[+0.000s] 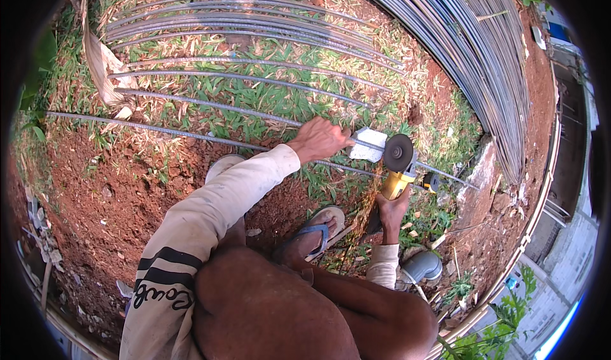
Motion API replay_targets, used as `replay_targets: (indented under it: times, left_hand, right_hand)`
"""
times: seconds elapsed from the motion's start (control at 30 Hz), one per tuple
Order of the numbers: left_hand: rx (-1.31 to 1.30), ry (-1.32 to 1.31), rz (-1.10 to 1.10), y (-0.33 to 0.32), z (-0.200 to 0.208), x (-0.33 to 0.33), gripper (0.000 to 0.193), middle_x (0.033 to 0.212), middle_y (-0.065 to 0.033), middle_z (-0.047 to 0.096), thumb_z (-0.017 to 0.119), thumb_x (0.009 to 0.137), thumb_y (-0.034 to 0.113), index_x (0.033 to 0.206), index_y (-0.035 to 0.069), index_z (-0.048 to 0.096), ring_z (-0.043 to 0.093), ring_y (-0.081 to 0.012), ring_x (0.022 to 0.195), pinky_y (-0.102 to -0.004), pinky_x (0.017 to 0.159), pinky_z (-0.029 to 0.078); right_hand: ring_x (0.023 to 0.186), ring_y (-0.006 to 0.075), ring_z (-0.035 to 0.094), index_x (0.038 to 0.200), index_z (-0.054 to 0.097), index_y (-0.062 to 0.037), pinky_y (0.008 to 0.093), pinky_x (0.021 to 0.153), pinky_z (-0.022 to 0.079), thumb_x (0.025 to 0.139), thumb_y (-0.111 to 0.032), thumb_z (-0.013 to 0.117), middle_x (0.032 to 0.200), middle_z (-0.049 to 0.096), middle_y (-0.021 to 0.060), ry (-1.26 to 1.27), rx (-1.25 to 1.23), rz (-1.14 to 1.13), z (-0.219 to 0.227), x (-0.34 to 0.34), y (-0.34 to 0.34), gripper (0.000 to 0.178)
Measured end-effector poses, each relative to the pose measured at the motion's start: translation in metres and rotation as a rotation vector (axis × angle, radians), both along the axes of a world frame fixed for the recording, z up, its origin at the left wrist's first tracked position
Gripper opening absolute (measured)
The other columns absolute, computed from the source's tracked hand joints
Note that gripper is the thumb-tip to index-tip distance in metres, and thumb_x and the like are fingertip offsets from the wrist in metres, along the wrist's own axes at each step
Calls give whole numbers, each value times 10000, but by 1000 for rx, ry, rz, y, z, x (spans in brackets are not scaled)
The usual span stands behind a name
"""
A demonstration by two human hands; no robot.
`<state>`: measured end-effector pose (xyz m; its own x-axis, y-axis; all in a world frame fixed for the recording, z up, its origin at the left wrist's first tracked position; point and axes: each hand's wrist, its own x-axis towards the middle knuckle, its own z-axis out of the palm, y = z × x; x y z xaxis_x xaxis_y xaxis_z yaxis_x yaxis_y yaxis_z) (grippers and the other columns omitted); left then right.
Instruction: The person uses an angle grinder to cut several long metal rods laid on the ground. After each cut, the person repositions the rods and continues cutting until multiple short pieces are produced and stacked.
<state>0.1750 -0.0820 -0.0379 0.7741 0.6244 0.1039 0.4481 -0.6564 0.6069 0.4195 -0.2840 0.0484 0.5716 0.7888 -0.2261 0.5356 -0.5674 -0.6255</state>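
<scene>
My left hand is closed on a ribbed steel rebar, pressing it down beside a white block. The rebar runs across the top of that block and on to the right. Wrapped round the body of a yellow angle grinder is my right hand. The grinder's dark round disc is at the rebar just right of the block, hiding the contact point. Orange sparks stream down from it toward my sandalled foot. A second rebar lies nearer me, passing under my left wrist.
Several cut rebars lie on the grass farther off. A large bundle of long steel bars curves along the right. A grey pipe elbow sits near my right forearm. Reddish bare soil spreads at left.
</scene>
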Motion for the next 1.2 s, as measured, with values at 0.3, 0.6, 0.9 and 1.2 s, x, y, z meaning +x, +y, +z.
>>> replay_targets:
  times: [0.3,0.6,0.9,1.2]
  left_hand:
    - [16,6,-2,-1,-2,1,457,637,-99,687,621,1098,480,1009,44,721,722,-314,557,-474,513,569]
    - [25,-5,7,-3,-3,1,442,645,-93,694,634,1094,468,994,45,713,722,-310,554,-466,497,561]
    - [53,-43,30,-6,-5,0,439,653,-91,696,644,1088,468,990,47,718,733,-319,572,-465,506,564]
    - [55,-42,29,-6,-6,0,437,659,-86,687,641,1088,476,997,54,710,722,-324,569,-466,516,559]
  right_hand:
    - [961,279,693,1423,526,8,417,900,572,738,-18,807,1120,699,141,-1,5,11,-2,3,-1,741]
    - [986,278,687,1432,518,14,414,910,569,749,-8,809,1141,688,150,18,22,7,-3,4,-2,742]
    - [973,265,678,1435,518,25,408,897,571,742,-32,802,1145,681,145,-19,-26,5,5,-1,-2,751]
    - [992,284,705,1454,522,33,420,897,582,727,-67,844,1169,702,165,4,-93,-15,2,8,-12,801]
